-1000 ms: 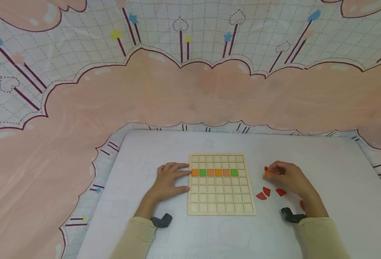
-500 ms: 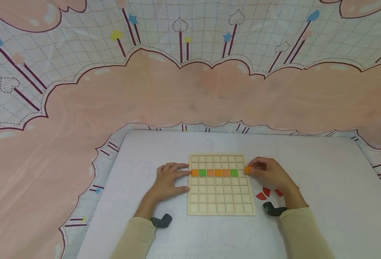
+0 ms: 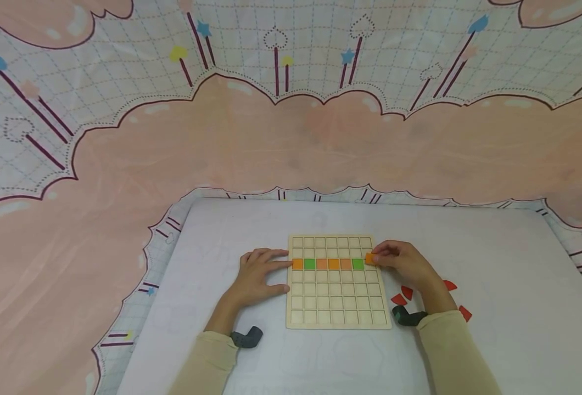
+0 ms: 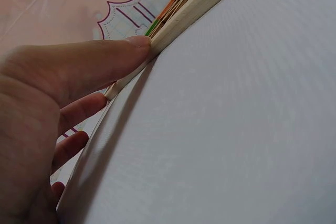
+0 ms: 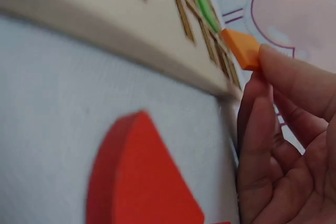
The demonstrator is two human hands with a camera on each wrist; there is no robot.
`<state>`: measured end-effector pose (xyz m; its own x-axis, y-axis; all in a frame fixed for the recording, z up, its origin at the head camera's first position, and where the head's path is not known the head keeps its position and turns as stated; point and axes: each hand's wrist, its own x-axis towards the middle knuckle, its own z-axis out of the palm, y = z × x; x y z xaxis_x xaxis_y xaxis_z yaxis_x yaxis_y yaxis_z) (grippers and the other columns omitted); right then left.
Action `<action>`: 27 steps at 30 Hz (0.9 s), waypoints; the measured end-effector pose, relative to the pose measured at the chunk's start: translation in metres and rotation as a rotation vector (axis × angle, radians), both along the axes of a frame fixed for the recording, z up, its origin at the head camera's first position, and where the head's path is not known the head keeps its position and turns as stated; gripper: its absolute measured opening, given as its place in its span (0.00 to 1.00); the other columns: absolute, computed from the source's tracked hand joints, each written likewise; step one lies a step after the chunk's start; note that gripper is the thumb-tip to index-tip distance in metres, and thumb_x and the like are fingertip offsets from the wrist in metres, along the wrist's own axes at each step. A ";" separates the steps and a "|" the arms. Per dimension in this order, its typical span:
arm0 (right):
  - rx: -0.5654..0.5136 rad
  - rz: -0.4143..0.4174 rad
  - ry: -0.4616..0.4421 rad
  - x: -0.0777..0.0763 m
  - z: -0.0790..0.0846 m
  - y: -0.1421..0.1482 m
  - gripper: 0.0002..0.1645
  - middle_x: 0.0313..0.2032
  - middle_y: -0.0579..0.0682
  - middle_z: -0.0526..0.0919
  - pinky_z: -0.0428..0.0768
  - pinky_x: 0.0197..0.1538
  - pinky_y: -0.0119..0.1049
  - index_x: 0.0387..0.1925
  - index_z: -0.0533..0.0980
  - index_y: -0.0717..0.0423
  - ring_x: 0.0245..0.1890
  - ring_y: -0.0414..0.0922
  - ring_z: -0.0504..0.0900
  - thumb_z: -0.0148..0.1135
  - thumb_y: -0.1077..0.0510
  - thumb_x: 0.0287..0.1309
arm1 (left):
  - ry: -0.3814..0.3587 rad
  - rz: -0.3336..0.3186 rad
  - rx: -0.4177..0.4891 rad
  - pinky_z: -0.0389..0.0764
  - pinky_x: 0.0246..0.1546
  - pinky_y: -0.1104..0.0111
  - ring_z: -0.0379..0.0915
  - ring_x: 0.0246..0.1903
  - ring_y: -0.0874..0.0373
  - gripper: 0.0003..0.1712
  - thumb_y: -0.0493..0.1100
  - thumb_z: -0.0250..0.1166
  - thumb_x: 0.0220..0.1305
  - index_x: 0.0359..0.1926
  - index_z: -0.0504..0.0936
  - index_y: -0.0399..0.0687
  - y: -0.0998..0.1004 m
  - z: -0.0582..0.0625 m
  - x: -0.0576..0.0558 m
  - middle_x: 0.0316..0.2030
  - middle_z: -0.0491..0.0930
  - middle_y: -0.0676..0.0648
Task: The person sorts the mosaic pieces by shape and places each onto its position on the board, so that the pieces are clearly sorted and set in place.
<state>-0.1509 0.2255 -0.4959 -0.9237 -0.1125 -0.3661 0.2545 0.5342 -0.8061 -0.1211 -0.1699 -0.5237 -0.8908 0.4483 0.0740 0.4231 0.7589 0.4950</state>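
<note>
White tabletop (image 3: pixel 251 225), right hand (image 3: pixel 406 262) with orange tile (image 3: pixel 369 258) over gridded board (image 3: pixel 329 288)

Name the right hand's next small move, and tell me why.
Probably lower the orange square tile flat into the coloured row's rightmost cell on the pale rectangular wooden grid board: the right hand pinches it, tilted, at that cell, the only one in that row without a seated tile.
</note>
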 end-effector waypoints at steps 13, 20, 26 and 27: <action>-0.048 -0.033 -0.079 -0.006 -0.002 -0.001 0.21 0.40 0.49 0.84 0.71 0.52 0.39 0.49 0.82 0.54 0.50 0.50 0.73 0.74 0.48 0.58 | -0.018 -0.002 -0.007 0.50 0.69 0.42 0.58 0.71 0.51 0.34 0.64 0.71 0.57 0.65 0.81 0.64 0.000 0.002 0.000 0.72 0.70 0.57; -0.033 -0.037 -0.071 -0.007 -0.004 -0.001 0.20 0.38 0.48 0.84 0.71 0.49 0.38 0.48 0.83 0.55 0.49 0.49 0.72 0.74 0.49 0.58 | -0.010 -0.002 -0.011 0.50 0.68 0.42 0.58 0.71 0.51 0.34 0.64 0.71 0.57 0.65 0.81 0.65 0.000 0.003 0.000 0.72 0.70 0.57; -0.028 -0.024 -0.081 -0.006 -0.003 -0.001 0.18 0.37 0.49 0.83 0.71 0.49 0.39 0.46 0.83 0.54 0.50 0.49 0.71 0.74 0.49 0.58 | -0.010 -0.001 -0.012 0.51 0.68 0.43 0.59 0.70 0.51 0.34 0.64 0.71 0.56 0.64 0.81 0.64 0.000 0.004 0.000 0.72 0.71 0.57; -0.028 -0.022 -0.082 -0.006 -0.003 -0.001 0.17 0.37 0.49 0.82 0.71 0.49 0.39 0.45 0.84 0.54 0.50 0.49 0.71 0.74 0.50 0.58 | -0.011 -0.001 -0.011 0.51 0.68 0.43 0.59 0.71 0.51 0.34 0.64 0.71 0.56 0.64 0.81 0.64 0.000 0.004 0.000 0.71 0.71 0.57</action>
